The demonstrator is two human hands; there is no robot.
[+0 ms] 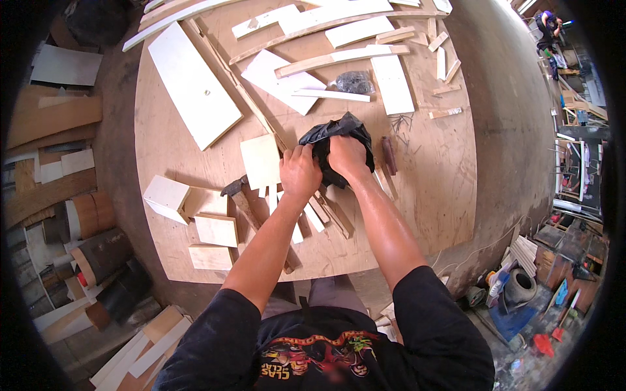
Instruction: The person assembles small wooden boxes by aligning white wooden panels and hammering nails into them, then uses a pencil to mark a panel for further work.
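A black plastic bag (355, 122) is held over the middle of the plywood table (433, 195). My left hand (300, 173) is closed on the bag's near left edge, fingers curled over it. My right hand (347, 158) reaches into the bag's mouth, its fingers hidden by the plastic. Left of my left hand is a pale square wood piece (259, 161). A hammer (236, 188) lies by my left forearm, its handle partly behind the arm. To the right of the bag rests a dark reddish-brown block (389, 155), with loose nails (401, 125) scattered beyond it.
White boards (194, 85) and curved wood strips (342, 60) cover the far side. A clear bag of dark small items (354, 82) lies among them. Short wood blocks (216, 230) sit at near left. Stacked timber (59, 189) fills the left floor; a person (549, 32) is far right.
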